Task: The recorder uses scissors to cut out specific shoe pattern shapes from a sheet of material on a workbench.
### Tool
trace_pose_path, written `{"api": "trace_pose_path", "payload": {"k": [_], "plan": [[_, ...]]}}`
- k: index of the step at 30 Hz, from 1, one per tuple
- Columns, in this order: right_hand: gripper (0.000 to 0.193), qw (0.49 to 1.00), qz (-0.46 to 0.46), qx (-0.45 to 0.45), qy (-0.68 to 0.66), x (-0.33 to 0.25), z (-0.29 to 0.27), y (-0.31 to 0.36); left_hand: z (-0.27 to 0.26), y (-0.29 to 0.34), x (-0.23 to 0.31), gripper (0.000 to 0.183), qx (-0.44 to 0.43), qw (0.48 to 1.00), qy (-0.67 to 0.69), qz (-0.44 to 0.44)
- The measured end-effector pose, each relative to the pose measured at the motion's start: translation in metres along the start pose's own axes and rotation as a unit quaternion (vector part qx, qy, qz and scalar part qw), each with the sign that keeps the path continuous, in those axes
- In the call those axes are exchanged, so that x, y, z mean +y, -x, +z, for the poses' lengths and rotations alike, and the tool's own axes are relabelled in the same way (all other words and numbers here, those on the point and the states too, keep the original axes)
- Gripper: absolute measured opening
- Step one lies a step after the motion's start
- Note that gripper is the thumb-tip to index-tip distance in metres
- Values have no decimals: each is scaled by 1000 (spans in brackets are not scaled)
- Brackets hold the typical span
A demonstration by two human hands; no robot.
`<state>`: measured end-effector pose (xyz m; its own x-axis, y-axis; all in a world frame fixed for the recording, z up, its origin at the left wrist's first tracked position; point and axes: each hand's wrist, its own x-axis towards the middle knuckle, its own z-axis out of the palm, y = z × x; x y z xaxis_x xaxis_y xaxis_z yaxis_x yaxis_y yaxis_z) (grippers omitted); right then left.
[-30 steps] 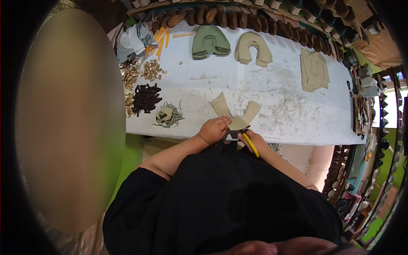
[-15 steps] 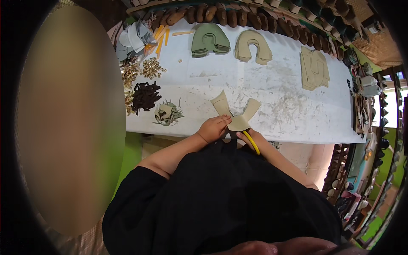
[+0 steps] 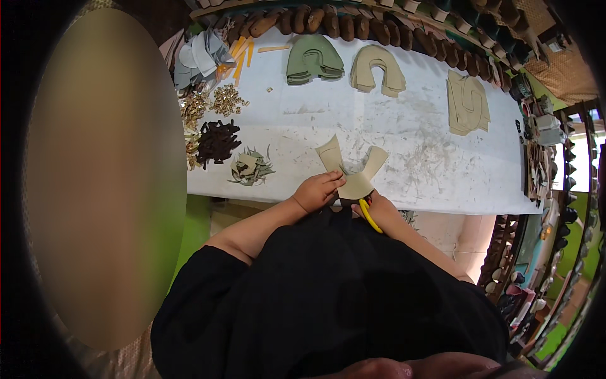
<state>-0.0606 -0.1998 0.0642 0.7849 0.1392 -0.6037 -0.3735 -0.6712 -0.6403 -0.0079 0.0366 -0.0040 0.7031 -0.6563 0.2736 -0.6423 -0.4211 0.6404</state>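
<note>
A beige U-shaped shoe-upper piece is held just above the table's near edge, its two arms spread away from me. My left hand is closed on its left side, fingers on top and thumb hidden. Below its right side, my right hand grips scissors by their yellow handle. The blades are hidden under the piece, so whether they are apart does not show. Left of my hands lies a small heap of green and beige scraps.
Farther back on the white-covered table sit stacked green uppers, beige uppers and flat beige pieces. Dark brown pieces and gold-coloured bits are piled at left. Brown shoe lasts line the back.
The yellow handle has swung to a different angle, and more of my right hand shows beside the beige piece. My left hand keeps its hold almost unmoved.
</note>
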Motion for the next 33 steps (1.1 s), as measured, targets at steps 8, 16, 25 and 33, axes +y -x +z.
{"api": "trace_pose_path", "payload": {"k": [8, 16, 25, 33], "plan": [[58, 993, -8, 33, 111, 0, 7, 7, 0, 0, -3, 36, 3, 1000, 15, 21], [46, 965, -42, 136, 219, 5, 25, -1, 0, 1, -2, 39, -6, 1000, 16, 15], [42, 956, -47, 132, 257, 7, 27, -10, 1, 2, -2, 43, 4, 1000, 21, 8], [44, 972, -40, 84, 214, 12, 22, -16, 3, 1, -3, 41, 14, 1000, 0, 24]]}}
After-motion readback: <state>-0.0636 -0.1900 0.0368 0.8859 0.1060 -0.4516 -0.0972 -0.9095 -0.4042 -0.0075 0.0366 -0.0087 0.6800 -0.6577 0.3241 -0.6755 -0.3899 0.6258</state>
